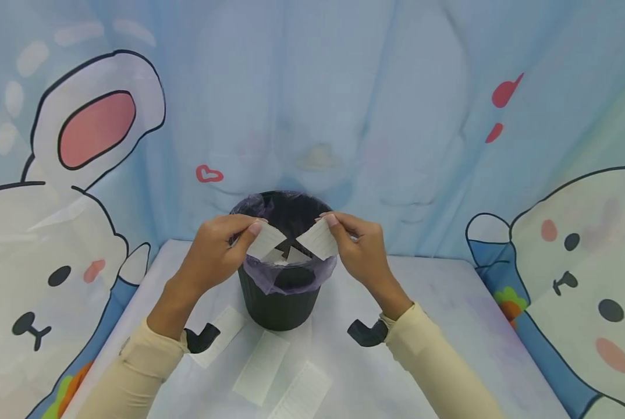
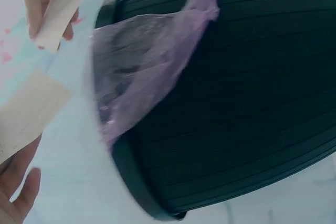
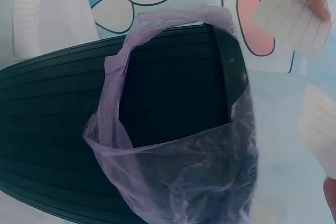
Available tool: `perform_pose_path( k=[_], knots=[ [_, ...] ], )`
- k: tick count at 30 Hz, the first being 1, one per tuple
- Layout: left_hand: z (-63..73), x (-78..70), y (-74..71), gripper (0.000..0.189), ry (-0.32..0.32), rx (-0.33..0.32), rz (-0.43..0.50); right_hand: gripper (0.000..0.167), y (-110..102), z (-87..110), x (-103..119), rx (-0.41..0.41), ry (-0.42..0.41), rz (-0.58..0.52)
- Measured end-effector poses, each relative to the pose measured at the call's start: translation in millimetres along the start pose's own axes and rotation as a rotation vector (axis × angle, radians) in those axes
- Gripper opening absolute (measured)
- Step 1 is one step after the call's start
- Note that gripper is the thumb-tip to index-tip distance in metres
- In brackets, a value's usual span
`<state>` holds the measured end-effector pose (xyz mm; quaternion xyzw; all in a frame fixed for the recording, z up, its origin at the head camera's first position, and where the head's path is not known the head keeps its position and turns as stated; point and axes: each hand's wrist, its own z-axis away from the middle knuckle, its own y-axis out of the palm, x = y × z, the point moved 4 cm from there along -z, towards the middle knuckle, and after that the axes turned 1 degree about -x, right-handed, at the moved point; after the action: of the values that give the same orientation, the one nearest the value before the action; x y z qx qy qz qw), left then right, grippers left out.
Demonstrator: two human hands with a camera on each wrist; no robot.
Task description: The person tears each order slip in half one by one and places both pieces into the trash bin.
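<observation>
Above the mouth of a black trash bin (image 1: 278, 308), my left hand (image 1: 215, 250) pinches a piece of white lined paper (image 1: 265, 240) between thumb and fingers. Opposite it, my right hand (image 1: 362, 247) pinches another white piece (image 1: 320, 238) the same way. The two pieces are apart, their inner corners close to each other. Printed lines show on the left hand's piece (image 3: 294, 17) in the right wrist view. A purple plastic liner (image 1: 286, 282) folds over the bin's rim. Inside the bin, pale paper scraps (image 1: 294, 255) show below the held pieces.
Several white paper strips lie on the white table (image 1: 386, 384) in front of the bin, among them a middle strip (image 1: 262, 368) and a near strip (image 1: 302, 393). Behind stands a blue curtain (image 1: 344, 116) with cartoon animals. Black straps (image 1: 367, 333) sit at the wrists.
</observation>
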<state>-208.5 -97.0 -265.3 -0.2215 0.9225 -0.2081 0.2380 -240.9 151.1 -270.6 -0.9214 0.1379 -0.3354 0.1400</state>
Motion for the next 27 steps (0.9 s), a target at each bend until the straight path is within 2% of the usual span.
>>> perform_pose_path(
  k=[6,9,16,21,27],
  knots=[
    [-1.9,14.6,7.6,0.018,-0.094,-0.089,0.019,0.023,7.5,-4.4,-14.2,-0.013,0.051,0.002],
    [-1.0,21.5,11.7,0.020,-0.146,-0.099,0.017,0.025,9.8,-4.3,-18.2,-0.012,0.070,0.013],
    [2.4,27.6,21.7,0.022,-0.186,-0.057,0.013,0.027,14.2,-2.9,-26.0,-0.008,0.093,-0.009],
    [2.1,28.6,27.4,0.024,-0.199,-0.019,0.012,0.025,13.5,-2.7,-30.1,-0.019,0.091,0.032],
    [2.1,29.3,27.7,0.025,-0.243,0.011,0.027,0.027,9.9,2.0,-25.9,0.008,0.075,0.066]
  ],
)
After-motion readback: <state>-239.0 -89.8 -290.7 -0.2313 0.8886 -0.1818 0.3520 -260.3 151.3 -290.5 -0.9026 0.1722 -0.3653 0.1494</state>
